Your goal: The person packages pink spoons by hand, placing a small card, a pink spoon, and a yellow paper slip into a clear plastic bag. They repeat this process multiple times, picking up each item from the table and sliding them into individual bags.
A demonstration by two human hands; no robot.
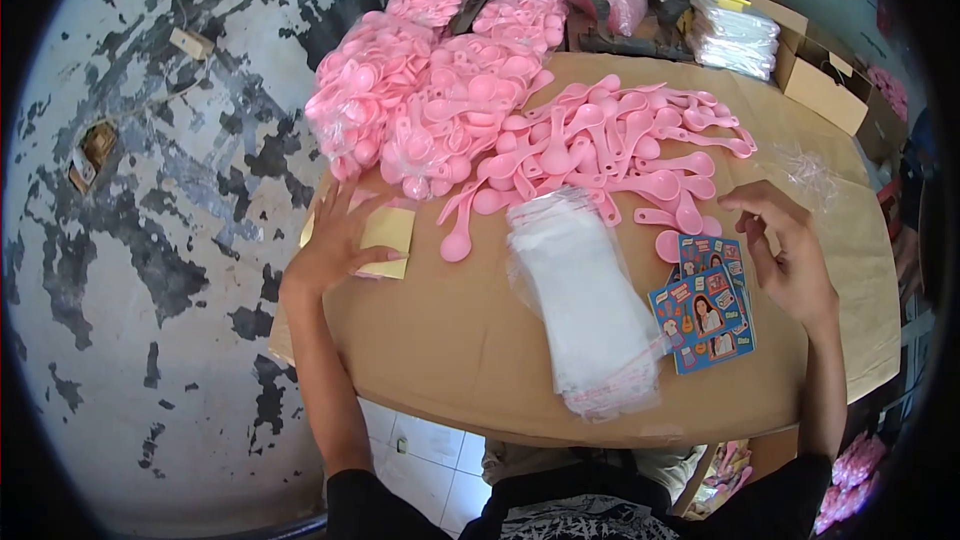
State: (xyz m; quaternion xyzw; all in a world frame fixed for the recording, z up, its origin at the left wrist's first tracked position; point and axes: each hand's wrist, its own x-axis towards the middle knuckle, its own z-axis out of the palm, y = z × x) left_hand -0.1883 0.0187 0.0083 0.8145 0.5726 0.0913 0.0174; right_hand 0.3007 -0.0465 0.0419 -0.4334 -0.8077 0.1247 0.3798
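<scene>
My left hand (335,242) lies with its fingers spread over pale yellow cards or papers (388,240) at the table's left side. My right hand (790,255) hovers by the blue printed cards (705,318), its fingers bent and apart, nothing visible in them. Those cards lie in a loose, overlapping pile. Between my hands is a stack of clear plastic bags (590,305), some skewed at the lower end. Beyond the bags, a loose heap of pink plastic spoons (600,145) spreads over the table.
Clear bags full of pink spoons (385,80) are piled at the back left. A stack of wrapped clear packets (735,32) and an open cardboard box (822,90) stand at the back right. Brown cardboard (450,360) covers the table. A peeling wall (160,270) rises on the left.
</scene>
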